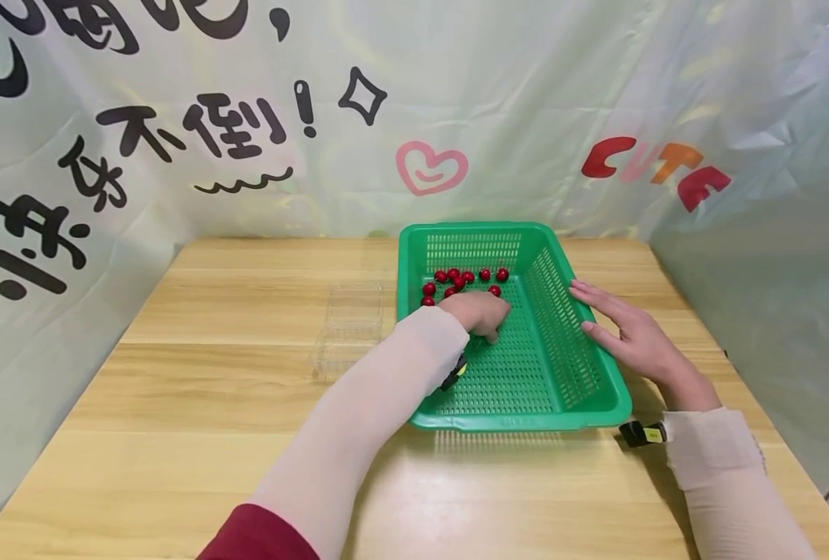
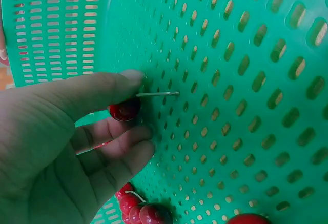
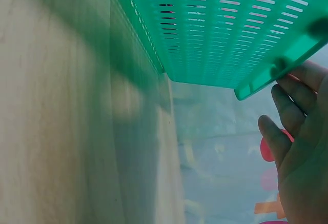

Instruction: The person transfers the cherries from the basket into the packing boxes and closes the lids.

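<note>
A green perforated plastic basket [image 1: 519, 422] stands on the wooden table. Inside it, my left hand [image 1: 480, 313] reaches low over the bottom. Seen from the left wrist, a dark red cherry [image 2: 124, 111] with a thin stem [image 2: 159, 94] is pinched between that hand's thumb and fingers. Several more cherries [image 1: 459, 281] lie loose toward the basket's far left; a few of these cherries [image 2: 141, 211] show below the fingers in the left wrist view. My right hand [image 1: 634, 342] rests on the basket's right rim with its fingers extended.
Left of the basket lies a clear plastic container [image 1: 348, 342], partly overlapped by my left sleeve [image 1: 379, 397]. Behind the table [image 1: 197, 389] hangs a pale printed curtain [image 1: 512, 93], which also runs along both sides.
</note>
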Action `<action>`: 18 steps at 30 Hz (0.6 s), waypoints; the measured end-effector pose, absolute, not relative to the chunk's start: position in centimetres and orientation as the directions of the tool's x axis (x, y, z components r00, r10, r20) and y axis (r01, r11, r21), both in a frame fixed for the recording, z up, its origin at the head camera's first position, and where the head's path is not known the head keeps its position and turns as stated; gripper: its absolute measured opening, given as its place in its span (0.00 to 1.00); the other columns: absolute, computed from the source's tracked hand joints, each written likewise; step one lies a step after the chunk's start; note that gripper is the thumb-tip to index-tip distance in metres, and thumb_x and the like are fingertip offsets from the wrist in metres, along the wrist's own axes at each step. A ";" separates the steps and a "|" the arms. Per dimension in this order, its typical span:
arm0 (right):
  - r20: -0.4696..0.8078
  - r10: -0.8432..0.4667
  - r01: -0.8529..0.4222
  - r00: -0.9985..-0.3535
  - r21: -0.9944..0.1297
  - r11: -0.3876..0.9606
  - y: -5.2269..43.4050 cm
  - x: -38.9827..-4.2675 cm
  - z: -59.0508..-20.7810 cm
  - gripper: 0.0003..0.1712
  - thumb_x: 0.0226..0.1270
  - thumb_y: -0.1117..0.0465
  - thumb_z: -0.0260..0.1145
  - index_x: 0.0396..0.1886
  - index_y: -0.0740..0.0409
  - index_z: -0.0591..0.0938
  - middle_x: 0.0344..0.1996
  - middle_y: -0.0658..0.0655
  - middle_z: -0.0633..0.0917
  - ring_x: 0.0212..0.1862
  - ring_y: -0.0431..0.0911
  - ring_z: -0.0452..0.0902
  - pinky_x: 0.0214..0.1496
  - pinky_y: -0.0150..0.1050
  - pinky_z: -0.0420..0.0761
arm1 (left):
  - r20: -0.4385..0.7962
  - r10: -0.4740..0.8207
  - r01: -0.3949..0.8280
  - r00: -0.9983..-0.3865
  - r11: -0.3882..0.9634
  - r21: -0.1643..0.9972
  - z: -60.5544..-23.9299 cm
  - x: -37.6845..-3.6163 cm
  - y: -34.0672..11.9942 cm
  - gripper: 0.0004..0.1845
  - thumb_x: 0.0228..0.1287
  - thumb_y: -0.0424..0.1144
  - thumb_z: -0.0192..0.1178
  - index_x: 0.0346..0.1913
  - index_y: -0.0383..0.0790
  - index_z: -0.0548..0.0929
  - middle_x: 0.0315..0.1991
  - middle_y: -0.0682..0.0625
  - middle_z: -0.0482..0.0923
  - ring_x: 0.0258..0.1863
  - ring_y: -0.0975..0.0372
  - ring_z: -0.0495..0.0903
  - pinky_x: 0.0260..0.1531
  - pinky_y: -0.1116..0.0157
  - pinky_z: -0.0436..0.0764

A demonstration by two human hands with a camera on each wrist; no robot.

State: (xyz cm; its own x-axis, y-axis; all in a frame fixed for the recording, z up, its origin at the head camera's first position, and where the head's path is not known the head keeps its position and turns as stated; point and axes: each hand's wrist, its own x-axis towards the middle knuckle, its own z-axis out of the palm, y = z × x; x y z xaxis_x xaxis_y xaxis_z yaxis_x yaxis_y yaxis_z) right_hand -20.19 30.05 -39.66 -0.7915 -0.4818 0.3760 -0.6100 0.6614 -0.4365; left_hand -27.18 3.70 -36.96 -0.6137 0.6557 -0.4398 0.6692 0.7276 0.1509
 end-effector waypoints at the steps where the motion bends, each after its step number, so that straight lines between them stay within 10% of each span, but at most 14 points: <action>1: 0.380 -0.482 -0.612 -0.790 -0.437 0.659 30.1 -20.2 -39.7 0.34 0.68 0.64 0.64 0.73 0.52 0.67 0.73 0.56 0.64 0.74 0.36 0.50 0.62 0.69 0.61 | -0.443 0.658 0.675 -0.609 0.723 0.147 -36.9 -27.2 3.8 0.22 0.70 0.41 0.60 0.63 0.43 0.72 0.52 0.50 0.76 0.50 0.60 0.74 0.46 0.66 0.72; 9: 0.406 -0.480 -0.625 -0.778 -0.422 0.657 30.1 -20.3 -39.9 0.33 0.69 0.65 0.63 0.72 0.54 0.68 0.72 0.56 0.65 0.74 0.42 0.54 0.68 0.57 0.61 | -0.423 0.682 0.684 -0.597 0.708 0.175 -37.1 -27.7 4.1 0.03 0.73 0.37 0.55 0.43 0.42 0.75 0.34 0.52 0.70 0.31 0.62 0.65 0.32 0.67 0.65; 18: 0.457 -0.514 -0.684 -0.726 -0.398 0.612 30.2 -20.5 -39.8 0.30 0.65 0.68 0.65 0.68 0.61 0.72 0.70 0.59 0.68 0.73 0.40 0.56 0.66 0.25 0.54 | -0.331 0.719 0.685 -0.612 0.690 0.234 -36.0 -27.9 4.3 0.07 0.73 0.43 0.54 0.47 0.44 0.73 0.39 0.53 0.74 0.33 0.64 0.70 0.34 0.68 0.69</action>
State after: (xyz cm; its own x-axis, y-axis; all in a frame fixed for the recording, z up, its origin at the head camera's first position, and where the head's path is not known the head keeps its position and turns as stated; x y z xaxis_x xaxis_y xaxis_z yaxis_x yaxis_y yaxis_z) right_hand -20.47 30.16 -39.78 -0.7261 -0.5136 0.4572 -0.6835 0.6118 -0.3981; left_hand -27.89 4.26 -36.02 -0.6117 0.7186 -0.3309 0.6845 0.6904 0.2340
